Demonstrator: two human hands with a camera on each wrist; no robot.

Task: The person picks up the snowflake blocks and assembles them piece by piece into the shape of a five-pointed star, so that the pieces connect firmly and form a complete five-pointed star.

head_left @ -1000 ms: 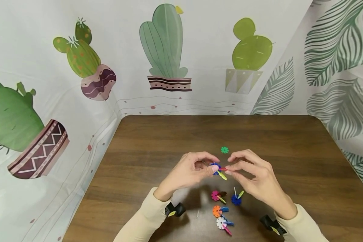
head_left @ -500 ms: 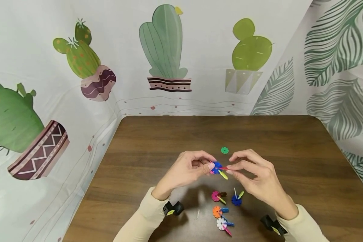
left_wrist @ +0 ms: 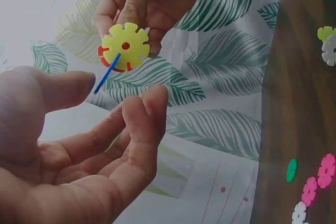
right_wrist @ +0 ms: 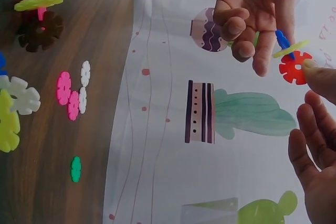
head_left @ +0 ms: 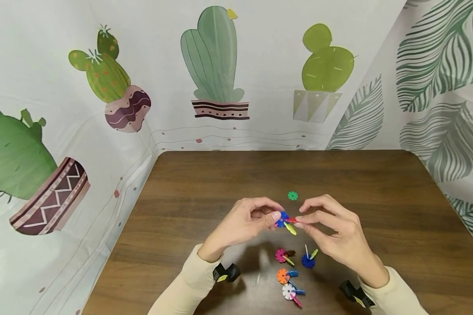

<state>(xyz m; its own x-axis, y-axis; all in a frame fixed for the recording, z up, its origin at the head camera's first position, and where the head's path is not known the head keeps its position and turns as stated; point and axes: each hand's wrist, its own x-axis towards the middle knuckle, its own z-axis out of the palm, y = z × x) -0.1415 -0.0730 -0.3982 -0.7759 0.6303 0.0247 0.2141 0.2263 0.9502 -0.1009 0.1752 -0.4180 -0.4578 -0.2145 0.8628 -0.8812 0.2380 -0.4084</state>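
Note:
Above the table, my right hand (head_left: pixel 335 225) pinches a red notched plastic disc (right_wrist: pixel 290 72) between thumb and fingers. Slotted together with it are a yellow disc (left_wrist: pixel 134 38) and a blue disc (head_left: pixel 283 221). My left hand (head_left: pixel 248 221) is around the blue disc's side, its thumb tip overlapping that disc's edge in the head view. The left wrist view shows the blue disc edge-on beside the left thumb, with the left fingers (left_wrist: pixel 144 114) loosely bent and apart from the piece. Whether the left thumb touches the disc, I cannot tell.
Loose on the wooden table (head_left: pixel 189 183) lie a green disc (head_left: pixel 292 195), pink discs (right_wrist: pixel 63 88) and white discs (right_wrist: pixel 85 73). Nearer are joined sets, led by a pink disc (head_left: pixel 280 255), a blue disc (head_left: pixel 308 261), an orange disc (head_left: pixel 282 276) and a white disc (head_left: pixel 288 290).
My left thumb covers less of the blue disc than a second ago. The red disc has turned slightly and shows more of its face. Both hands stay in nearly the same place.

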